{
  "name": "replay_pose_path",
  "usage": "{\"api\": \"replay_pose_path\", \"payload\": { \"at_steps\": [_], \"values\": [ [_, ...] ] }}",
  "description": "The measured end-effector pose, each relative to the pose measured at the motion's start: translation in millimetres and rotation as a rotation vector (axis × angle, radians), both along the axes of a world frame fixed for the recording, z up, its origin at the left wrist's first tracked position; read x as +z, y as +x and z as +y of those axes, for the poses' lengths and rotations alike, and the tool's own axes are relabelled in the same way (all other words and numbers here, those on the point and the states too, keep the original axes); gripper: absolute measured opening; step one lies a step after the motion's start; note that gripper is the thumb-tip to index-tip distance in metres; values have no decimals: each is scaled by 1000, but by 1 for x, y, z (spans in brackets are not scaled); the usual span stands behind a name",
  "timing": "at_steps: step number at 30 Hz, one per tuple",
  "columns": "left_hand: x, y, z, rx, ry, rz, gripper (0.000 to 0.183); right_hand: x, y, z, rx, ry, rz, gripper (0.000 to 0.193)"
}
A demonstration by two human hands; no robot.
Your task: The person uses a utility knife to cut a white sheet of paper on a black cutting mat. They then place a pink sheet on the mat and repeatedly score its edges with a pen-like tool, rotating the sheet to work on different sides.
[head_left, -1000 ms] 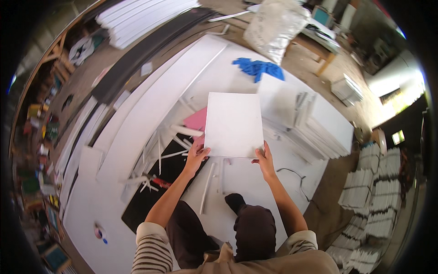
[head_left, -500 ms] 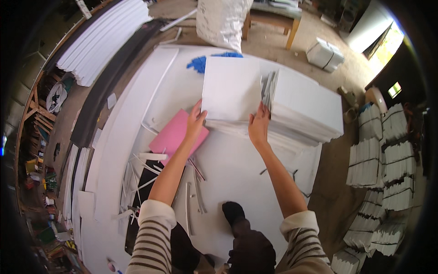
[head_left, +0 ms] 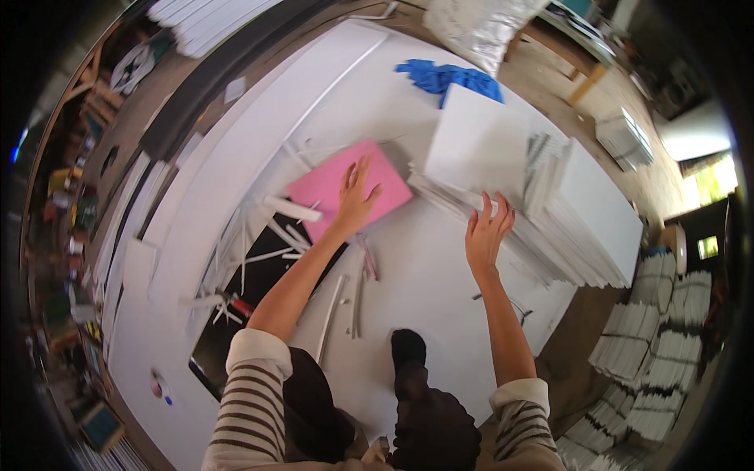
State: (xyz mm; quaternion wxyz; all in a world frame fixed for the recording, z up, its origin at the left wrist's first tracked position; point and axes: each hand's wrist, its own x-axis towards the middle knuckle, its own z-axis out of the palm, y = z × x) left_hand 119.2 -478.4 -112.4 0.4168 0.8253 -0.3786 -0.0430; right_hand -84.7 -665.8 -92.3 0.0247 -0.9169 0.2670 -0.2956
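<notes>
Over one pink sheet (head_left: 323,187), left hand (head_left: 356,201); near two stacks (head_left: 477,141), right (head_left: 488,233)

From my end of the feed I can't read any text, label, number or sign. The pale sack (head_left: 473,33) at the far edge is too blurred for me to make out any print on it.
</notes>
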Motion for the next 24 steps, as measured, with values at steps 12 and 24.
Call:
{"api": "replay_pose_path", "payload": {
  "at_steps": [12,24],
  "values": [
    [9,-2,401,797,67,-125,49,-47,197,262,976,209,154,25],
    [-13,-192,575,1011,757,489,39,-87,155,480,1251,25,757,56]
  ]
}}
